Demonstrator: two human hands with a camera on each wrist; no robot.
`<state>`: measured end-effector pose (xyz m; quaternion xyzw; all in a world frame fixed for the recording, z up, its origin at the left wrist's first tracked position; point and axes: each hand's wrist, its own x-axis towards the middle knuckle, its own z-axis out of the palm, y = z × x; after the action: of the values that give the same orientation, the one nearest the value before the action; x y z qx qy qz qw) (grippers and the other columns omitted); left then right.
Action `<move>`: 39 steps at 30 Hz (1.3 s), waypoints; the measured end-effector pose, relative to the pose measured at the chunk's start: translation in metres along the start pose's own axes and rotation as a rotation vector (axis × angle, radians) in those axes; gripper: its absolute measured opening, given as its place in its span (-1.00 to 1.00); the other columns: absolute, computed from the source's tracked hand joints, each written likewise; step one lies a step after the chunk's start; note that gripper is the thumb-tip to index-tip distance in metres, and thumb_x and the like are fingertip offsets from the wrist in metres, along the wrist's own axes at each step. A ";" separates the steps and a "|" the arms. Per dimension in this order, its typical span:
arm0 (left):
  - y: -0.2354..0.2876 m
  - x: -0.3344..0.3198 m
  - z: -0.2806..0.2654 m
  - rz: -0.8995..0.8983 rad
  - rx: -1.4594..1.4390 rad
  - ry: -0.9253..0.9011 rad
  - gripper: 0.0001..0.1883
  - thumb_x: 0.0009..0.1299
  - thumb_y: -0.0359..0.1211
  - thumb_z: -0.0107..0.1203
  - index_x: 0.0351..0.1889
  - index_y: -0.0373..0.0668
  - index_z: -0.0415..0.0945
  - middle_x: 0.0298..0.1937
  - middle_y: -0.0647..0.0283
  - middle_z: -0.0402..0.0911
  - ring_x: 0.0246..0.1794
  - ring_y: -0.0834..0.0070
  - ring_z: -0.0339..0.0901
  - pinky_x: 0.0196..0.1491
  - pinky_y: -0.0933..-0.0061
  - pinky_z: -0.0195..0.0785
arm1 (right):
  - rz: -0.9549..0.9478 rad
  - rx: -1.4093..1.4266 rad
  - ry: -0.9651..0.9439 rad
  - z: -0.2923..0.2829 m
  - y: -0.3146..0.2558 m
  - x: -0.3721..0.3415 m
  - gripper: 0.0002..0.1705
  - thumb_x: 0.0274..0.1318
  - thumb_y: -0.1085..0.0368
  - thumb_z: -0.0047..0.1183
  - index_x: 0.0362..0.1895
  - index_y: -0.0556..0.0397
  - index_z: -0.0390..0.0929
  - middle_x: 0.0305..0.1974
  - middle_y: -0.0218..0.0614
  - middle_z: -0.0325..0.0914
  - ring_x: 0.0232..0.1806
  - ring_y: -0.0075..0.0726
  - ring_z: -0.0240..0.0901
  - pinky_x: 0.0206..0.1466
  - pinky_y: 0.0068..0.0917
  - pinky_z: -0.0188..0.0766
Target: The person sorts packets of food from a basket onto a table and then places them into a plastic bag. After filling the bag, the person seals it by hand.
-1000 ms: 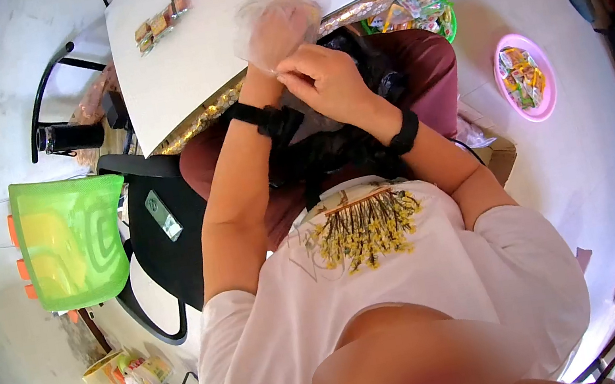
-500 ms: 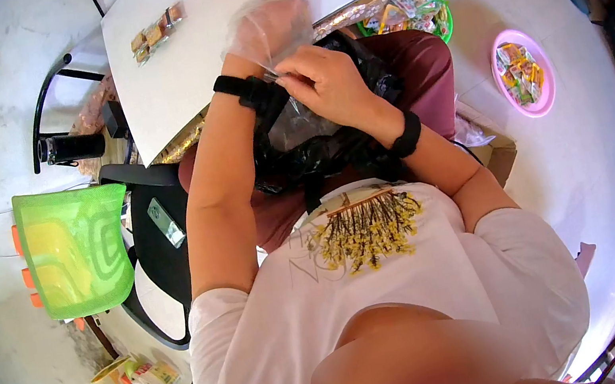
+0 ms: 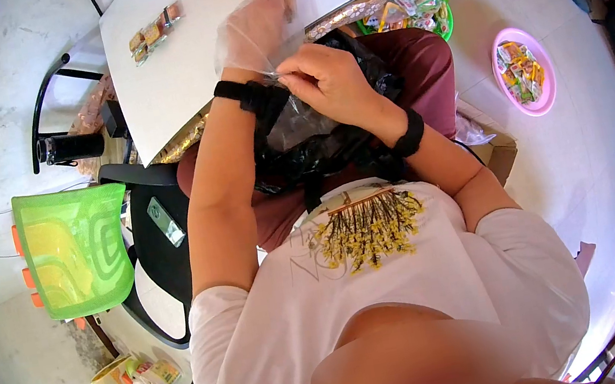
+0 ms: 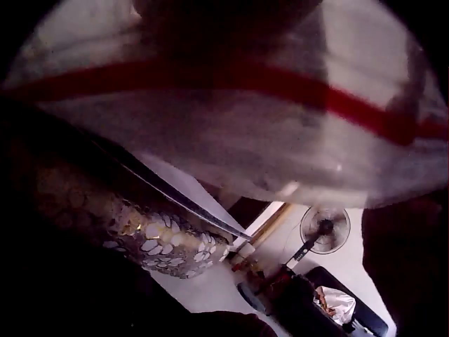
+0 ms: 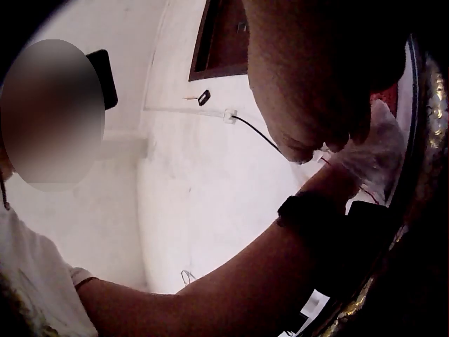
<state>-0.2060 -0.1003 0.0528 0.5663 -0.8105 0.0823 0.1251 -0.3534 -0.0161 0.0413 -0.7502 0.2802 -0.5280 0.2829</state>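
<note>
Bag [image 3: 227,50] of clear plastic encloses the left hand [image 3: 261,29] down to about the wrist, just over the near side of the white table [image 3: 163,94]. The right hand [image 3: 332,83] pinches the bag's mouth between thumb and fingers, beside the left wrist. Whether the left fingers are spread or curled inside cannot be told through the creased, shiny film. A red strip [image 4: 273,81] crosses the plastic in the left wrist view.

Getting the hand into the bag looks largely done: the film reaches past the knuckles, and its edge is gathered at the wrist. Opening it out fully and freeing the hand seem to be left, and no packet is visible inside.

Clear-wrapped snack pieces [image 3: 155,33] lie on the table, well apart from both hands. Black plastic sheeting [image 3: 318,154] rests across the lap; beyond it, a green basket [image 3: 449,17] and a pink basin [image 3: 499,73] hold small colourful packets.
</note>
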 end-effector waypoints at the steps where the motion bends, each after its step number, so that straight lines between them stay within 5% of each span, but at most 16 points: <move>1: 0.002 -0.001 0.001 0.017 -0.005 0.055 -0.71 0.38 -0.20 0.00 -0.03 -0.11 0.47 -0.18 0.12 0.61 -0.19 0.11 0.58 -0.17 0.18 0.47 | -0.007 -0.005 0.005 -0.001 0.000 0.000 -0.90 0.00 0.35 0.19 -0.33 0.01 0.58 -0.46 -0.26 0.50 -0.46 -0.10 0.49 -0.41 -0.33 0.41; 4: -0.002 -0.006 0.015 0.147 -0.079 0.225 -0.64 0.35 -0.17 0.04 0.06 -0.06 0.47 -0.17 0.16 0.59 -0.23 0.12 0.58 -0.20 0.19 0.47 | -0.010 -0.025 0.016 -0.002 0.003 0.000 -0.90 0.00 0.36 0.19 -0.34 0.00 0.58 -0.46 -0.25 0.51 -0.46 -0.11 0.49 -0.41 -0.34 0.41; 7: -0.002 -0.004 0.018 0.127 -0.063 0.112 -0.66 0.31 -0.13 0.05 -0.08 -0.11 0.51 -0.18 0.15 0.57 -0.22 0.16 0.59 -0.22 0.18 0.47 | 0.010 -0.023 0.017 -0.004 0.005 -0.001 -0.91 0.01 0.39 0.19 -0.34 0.03 0.59 -0.46 -0.26 0.50 -0.47 -0.18 0.46 -0.41 -0.39 0.39; 10: 0.006 0.000 0.010 0.075 0.084 0.008 -0.55 0.27 -0.09 0.15 0.08 -0.02 0.50 -0.20 0.21 0.56 -0.23 0.19 0.59 -0.24 0.22 0.48 | 0.022 0.012 0.035 -0.008 0.006 -0.001 -0.92 0.02 0.44 0.19 -0.33 0.09 0.59 -0.49 -0.31 0.47 -0.51 -0.35 0.39 -0.43 -0.49 0.32; 15: 0.006 0.001 0.018 0.157 0.124 0.114 -0.62 0.25 -0.07 0.16 -0.07 -0.05 0.52 -0.23 0.21 0.55 -0.30 0.20 0.60 -0.31 0.19 0.48 | 0.035 -0.023 0.023 -0.015 0.008 -0.001 -0.92 0.01 0.45 0.19 -0.35 0.10 0.59 -0.50 -0.32 0.47 -0.53 -0.39 0.38 -0.46 -0.51 0.30; 18: 0.008 0.002 0.025 0.077 0.119 0.106 -0.67 0.26 -0.10 0.15 -0.14 -0.07 0.49 -0.22 0.19 0.55 -0.32 0.21 0.60 -0.32 0.20 0.47 | 0.025 -0.005 0.019 -0.014 0.007 -0.003 -0.93 0.01 0.45 0.19 -0.35 0.09 0.59 -0.51 -0.32 0.46 -0.54 -0.38 0.38 -0.46 -0.51 0.29; 21: 0.013 0.009 0.027 -0.009 0.160 0.054 -0.71 0.28 -0.16 0.11 -0.12 -0.09 0.47 -0.21 0.16 0.57 -0.31 0.22 0.61 -0.34 0.22 0.47 | 0.067 -0.003 -0.006 -0.015 0.003 -0.004 -0.93 -0.01 0.38 0.18 -0.37 0.02 0.57 -0.49 -0.25 0.50 -0.47 -0.12 0.49 -0.41 -0.35 0.39; 25: -0.008 0.021 0.070 -0.009 0.109 0.088 -0.72 0.30 -0.27 0.05 -0.05 -0.10 0.43 -0.20 0.09 0.59 -0.34 0.15 0.62 -0.35 0.18 0.47 | 0.057 0.002 -0.005 -0.014 0.005 -0.005 -0.93 -0.01 0.39 0.18 -0.37 0.03 0.58 -0.48 -0.25 0.51 -0.45 -0.13 0.49 -0.40 -0.36 0.40; 28: 0.012 0.019 0.041 -0.143 0.080 0.039 -0.74 0.29 -0.36 0.01 -0.06 -0.13 0.43 -0.21 0.02 0.60 -0.28 0.06 0.60 -0.29 0.11 0.46 | 0.073 0.008 0.002 -0.014 0.009 -0.006 -0.93 -0.01 0.41 0.18 -0.37 0.04 0.59 -0.47 -0.24 0.52 -0.46 -0.15 0.49 -0.40 -0.38 0.40; 31: 0.022 0.009 0.023 -0.102 -0.047 0.129 -0.73 0.27 -0.38 0.01 -0.05 -0.16 0.43 -0.23 -0.03 0.58 -0.22 0.03 0.58 -0.25 0.09 0.45 | 0.117 0.034 -0.013 -0.013 0.013 -0.005 -0.92 -0.01 0.42 0.18 -0.36 0.05 0.59 -0.46 -0.24 0.52 -0.46 -0.18 0.49 -0.40 -0.40 0.40; 34: 0.005 0.000 0.039 0.001 0.074 0.243 -0.81 0.26 -0.41 0.00 -0.17 -0.16 0.51 -0.22 0.12 0.60 -0.19 0.20 0.59 -0.24 0.18 0.49 | 0.151 0.023 -0.033 -0.012 0.014 -0.002 -0.91 -0.02 0.43 0.18 -0.35 0.06 0.59 -0.46 -0.25 0.52 -0.46 -0.18 0.49 -0.40 -0.40 0.40; 39: -0.018 -0.015 0.022 -0.028 0.016 0.038 -0.76 0.28 -0.32 0.03 -0.14 -0.20 0.50 -0.12 0.08 0.56 -0.12 0.14 0.55 -0.09 0.17 0.45 | 0.091 -0.017 -0.027 0.003 0.020 0.008 -0.92 -0.02 0.42 0.17 -0.36 0.07 0.59 -0.46 -0.24 0.53 -0.44 -0.15 0.50 -0.38 -0.38 0.41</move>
<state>-0.1868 -0.0985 0.0273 0.5769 -0.7993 0.0977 0.1372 -0.3508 -0.0350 0.0310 -0.7462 0.3146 -0.5019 0.3039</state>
